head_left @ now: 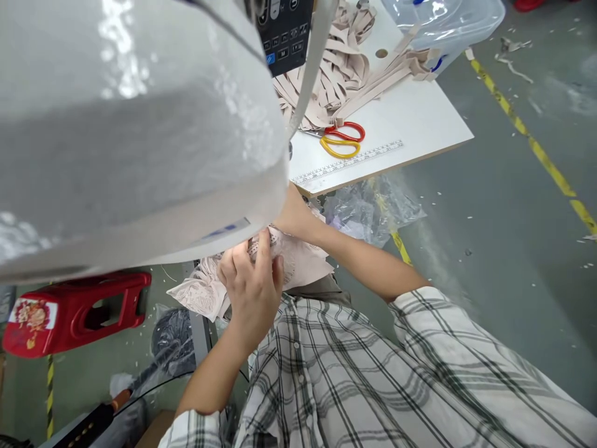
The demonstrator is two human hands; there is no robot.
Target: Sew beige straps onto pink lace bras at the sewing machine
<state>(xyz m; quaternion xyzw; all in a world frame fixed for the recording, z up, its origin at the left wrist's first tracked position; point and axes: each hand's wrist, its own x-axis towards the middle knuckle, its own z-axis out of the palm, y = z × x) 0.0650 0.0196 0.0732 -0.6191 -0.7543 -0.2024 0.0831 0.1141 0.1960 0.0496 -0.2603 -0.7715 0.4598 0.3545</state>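
Note:
My left hand (252, 277) rests on a pale pink lace fabric (303, 261), its fingers stretched out and a little apart, its thumb beside the index finger. Some of its fingertips lie at the lower edge of a big white sewing machine head (186, 143). From the right, my right hand (296, 214) reaches in beside the same fabric; its fingers are hidden behind the machine. A ruffled, patterned part of the fabric (200, 289) spreads left of my left hand. Needle and presser foot are out of sight.
On the white table (438, 118) lie scissors (342, 140), a printed ruler scale (349, 162) and a heap of beige fabric strips (336, 74). A clear plastic bin (457, 25) stands behind. A red stool (79, 311) is at left; plastic bags (373, 208) lie below the table.

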